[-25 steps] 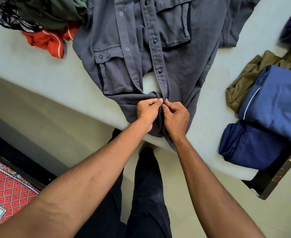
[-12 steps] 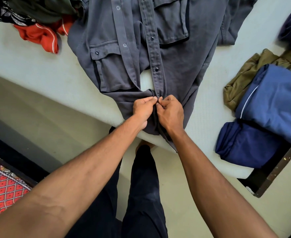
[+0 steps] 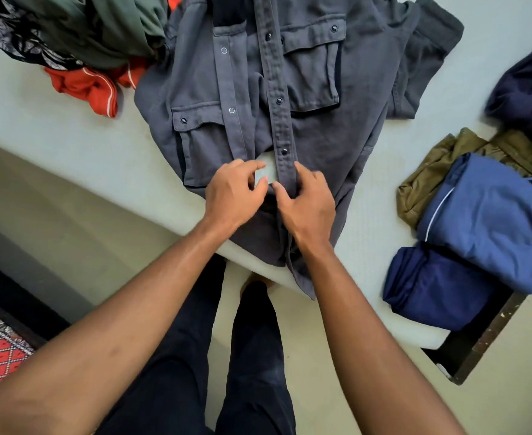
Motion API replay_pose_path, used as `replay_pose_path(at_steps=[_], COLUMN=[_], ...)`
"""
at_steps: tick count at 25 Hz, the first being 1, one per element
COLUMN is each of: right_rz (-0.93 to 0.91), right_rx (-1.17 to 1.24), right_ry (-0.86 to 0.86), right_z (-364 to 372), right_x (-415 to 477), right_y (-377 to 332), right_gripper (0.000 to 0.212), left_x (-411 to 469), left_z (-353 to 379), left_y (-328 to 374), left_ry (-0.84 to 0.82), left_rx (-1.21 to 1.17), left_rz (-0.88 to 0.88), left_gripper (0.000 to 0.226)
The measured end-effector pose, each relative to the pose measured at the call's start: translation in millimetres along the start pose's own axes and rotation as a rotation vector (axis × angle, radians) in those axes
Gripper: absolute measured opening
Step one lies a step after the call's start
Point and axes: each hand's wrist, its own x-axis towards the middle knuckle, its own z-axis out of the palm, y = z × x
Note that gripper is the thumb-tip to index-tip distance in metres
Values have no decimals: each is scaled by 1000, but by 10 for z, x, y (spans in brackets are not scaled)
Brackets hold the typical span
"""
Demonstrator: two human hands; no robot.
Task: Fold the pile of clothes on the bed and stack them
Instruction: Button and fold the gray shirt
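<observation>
The right hand's (image 3: 310,208) thumb and forefinger close narrowly on the stud placket (image 3: 285,142) of the grey snap shirt (image 3: 337,136), just below one stud. The left hand's (image 3: 235,196) fingers (image 3: 249,166) curl at the opposite front edge, but I cannot tell whether they have cloth nipped. Pale sheet shows in the gap between the two fronts.

The shirt lies face up at mid-frame on the bed (image 3: 54,127), its hem drooping over the near edge. Above the hands the ring side lies beside the stud side, so the snaps look unfastened. I judge the shirt is being closed, not yet folded.

At right, a blue garment (image 3: 484,221) rests on a navy one (image 3: 431,284) and an olive one (image 3: 431,171), apparently folded. At upper left a green garment (image 3: 101,26), a black patterned cloth (image 3: 13,36) and a red garment (image 3: 85,86) lie heaped, so a good deal remains.

The collar is cut off at the top and one sleeve is out of sight. A dark piece (image 3: 528,95) at the right edge is blurred and cropped.
</observation>
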Motion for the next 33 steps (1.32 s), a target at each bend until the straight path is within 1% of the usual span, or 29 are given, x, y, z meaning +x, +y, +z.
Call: replay_pose_path(at_steps=[1, 2, 3, 4, 5, 7, 8, 10, 11, 12, 13, 14, 16, 17, 18, 20, 21, 22, 25, 26, 28, 30, 32, 33], right_rz=[-63, -101, -117, -132, -145, -170, -171, -125, -89, -65, -60, -69, -87, -85, -77, -62, -59, -60, -65, -63, -63, -73, -72, -58], right_rx=[-72, -140, -189, -207, -192, -98, -43, 59, 96, 120, 132, 142, 169, 177, 175, 145, 130, 119, 106, 101, 83, 67, 78, 88], right_ry=[-39, -83, -116, -130, -132, -126, -118, -111, -112, -115, -125, -136, -154, -156, -154, -155, -154, -151, -156, -161, -177, -192, -188, -174], right_z=[47, 66, 54, 25, -24, -144, -194, -274, -292, -297, -291, -270, -200, -162, -140, -135, -135, -145, -218, -240, -263, -258, -245, -241], right_x=[101, 205, 299, 386, 443, 453, 413, 273, 197, 122, 49, -20, -105, -117, -115, -88, -70, -55, -40, -33, -10, 23, 41, 44], right_y=[-6, -3, -1, 9, 34, 124, 176, 260, 291, 310, 306, 289, 226, 204, 186, 162, 162, 159, 173, 185, 192, 191, 190, 193], right_gripper=[60, 60, 54, 45, 35, 19, 14, 12, 13, 16, 18, 22, 26, 27, 29, 30, 31, 32, 32, 33, 33, 32, 34, 35], left_x=[51, 76, 61, 26, -22, -152, -244, -441, -559, -691, -836, -967, -1069, -1026, -944, -692, -545, -403, -116, -63, 16, 64, 59, 57], left_z=[-2, 12, 38, 60, 83, 128, 138, 140, 145, 155, 164, 163, 131, 113, 94, 6, -21, -27, 109, 160, 235, 302, 319, 316], left_y=[-32, -47, -56, -58, -52, -35, -46, -108, -148, -191, -231, -257, -273, -273, -262, -176, -138, -106, -6, 26, 68, 95, 143, 156], left_ry=[-124, -246, -338, -384, -396, -346, -279, -102, -40, -15, -15, -27, -24, -10, 17, 51, 31, -17, -168, -212, -270, -277, -227, -183], left_rx=[92, 187, 273, 335, 356, 291, 230, 116, 78, 46, 5, -66, -243, -303, -329, -349, -345, -324, -211, -218, -213, -225, -342, -371], left_rz=[20, 44, 71, 94, 109, 178, 241, 350, 376, 370, 326, 226, -66, -170, -218, -272, -319, -369, -490, -549, -641, -661, -657, -604], left_gripper=[32, 35, 34, 31, 29, 25, 23, 19, 17, 16, 14, 12, 10, 15, 20, 23, 24, 28, 49, 51, 43, 29, 25, 27])
